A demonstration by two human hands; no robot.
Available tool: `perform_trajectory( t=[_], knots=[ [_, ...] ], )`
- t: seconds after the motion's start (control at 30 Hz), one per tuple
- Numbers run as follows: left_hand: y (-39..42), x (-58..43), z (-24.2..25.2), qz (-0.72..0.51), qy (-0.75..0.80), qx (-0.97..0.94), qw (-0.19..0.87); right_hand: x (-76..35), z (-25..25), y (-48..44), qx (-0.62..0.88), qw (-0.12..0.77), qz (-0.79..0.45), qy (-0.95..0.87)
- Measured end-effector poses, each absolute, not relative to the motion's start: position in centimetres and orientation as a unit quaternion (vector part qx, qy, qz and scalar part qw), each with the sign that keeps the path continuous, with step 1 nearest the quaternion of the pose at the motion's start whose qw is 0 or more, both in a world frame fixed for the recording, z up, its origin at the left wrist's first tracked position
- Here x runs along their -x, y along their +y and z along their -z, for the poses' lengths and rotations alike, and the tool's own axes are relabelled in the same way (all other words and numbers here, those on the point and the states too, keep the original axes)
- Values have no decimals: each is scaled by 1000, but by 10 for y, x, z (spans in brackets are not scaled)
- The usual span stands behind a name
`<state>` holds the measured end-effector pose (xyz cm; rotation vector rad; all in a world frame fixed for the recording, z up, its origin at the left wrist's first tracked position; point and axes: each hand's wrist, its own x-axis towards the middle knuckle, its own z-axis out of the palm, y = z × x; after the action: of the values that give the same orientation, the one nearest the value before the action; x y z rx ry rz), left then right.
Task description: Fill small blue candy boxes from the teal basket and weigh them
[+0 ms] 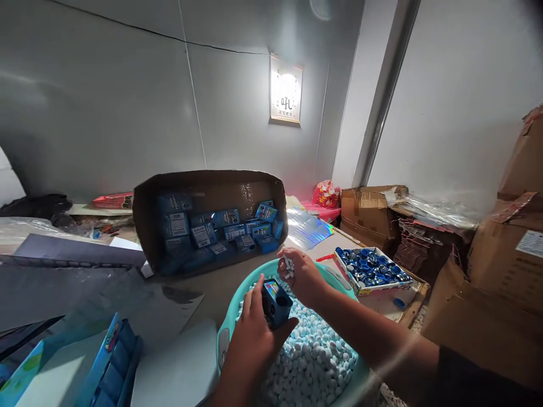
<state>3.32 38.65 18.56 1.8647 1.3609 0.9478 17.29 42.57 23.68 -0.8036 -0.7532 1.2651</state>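
Observation:
My left hand (pixel 254 325) is wrapped round a small dark blue box (pixel 280 310) with a round dark hole in its side and a colourful printed face. Just above and to the right, the fingers of my right hand (pixel 304 277) are curled closed round several small white pellets (pixel 289 267). Both hands are over a turquoise basin (pixel 233 305) filled with a heap of pale rounded pellets (pixel 316 353). The inside of the held box is hidden from view.
Beyond the basin, a cardboard carton (pixel 212 183) on its side holds several blue printed boxes (pixel 202 234). To the right lies a shallow tray (pixel 368 290) of blue and silver caps (pixel 371 265). Blue packaging (pixel 114 362) sits at lower left; large cartons (pixel 492 299) stand at right.

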Motion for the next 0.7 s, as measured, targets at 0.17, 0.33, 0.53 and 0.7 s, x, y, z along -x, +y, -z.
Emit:
perform_trajectory(
  t=[0.17,0.33,0.53,0.7],
  knots=[
    [389,-34,-183,-346,502,-715,343,-162,-235,421,335,708,-557,-277],
    [391,-33,-176,-385,458,-731,328,-159,-229,416,321,694,-581,-278],
    [400,-34,-172,-406,413,-762,289,-159,-232,412,300,693,-578,-309],
    [395,-48,-175,-410,430,-757,271,-162,-232,412,350,692,-554,-303]
  ],
)
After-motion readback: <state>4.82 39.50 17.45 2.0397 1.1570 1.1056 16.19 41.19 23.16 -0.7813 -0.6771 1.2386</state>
